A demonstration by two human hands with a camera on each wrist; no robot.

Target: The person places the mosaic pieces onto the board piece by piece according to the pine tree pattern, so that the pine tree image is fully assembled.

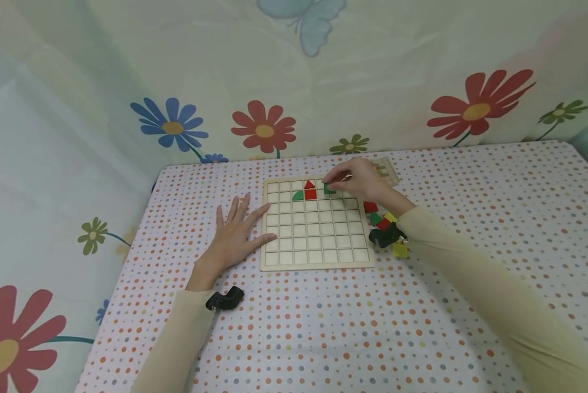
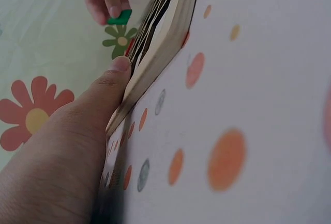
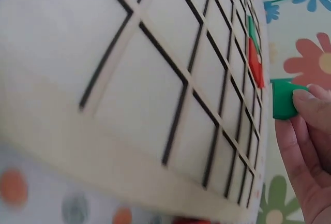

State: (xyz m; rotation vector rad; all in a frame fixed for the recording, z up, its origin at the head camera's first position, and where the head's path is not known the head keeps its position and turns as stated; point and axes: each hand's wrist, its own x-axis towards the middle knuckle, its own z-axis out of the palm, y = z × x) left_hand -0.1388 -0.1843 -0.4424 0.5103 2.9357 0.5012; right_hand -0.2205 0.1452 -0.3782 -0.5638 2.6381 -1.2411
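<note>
A wooden grid board (image 1: 315, 240) lies flat on the table. Three pieces sit in its upper cells: a red triangle (image 1: 309, 185), a red square (image 1: 310, 194) and a green quarter-round piece (image 1: 298, 195). Above the board's upper right part, my right hand (image 1: 357, 179) pinches a green piece (image 3: 283, 100) between thumb and fingers. That piece is raised off the grid; its full outline is partly covered by the fingers. My left hand (image 1: 235, 234) is spread at the board's left side, with thumb and a finger touching the edge, as the thumb (image 2: 106, 87) shows in the left wrist view.
Right of the board lie loose red pieces (image 1: 370, 207), green pieces (image 1: 375, 219) and yellow pieces (image 1: 400, 250), partly under the right wrist camera (image 1: 386, 236). A patterned card (image 1: 386, 170) lies behind the right hand. The dotted tablecloth (image 1: 294, 327) ends at a flowered backdrop.
</note>
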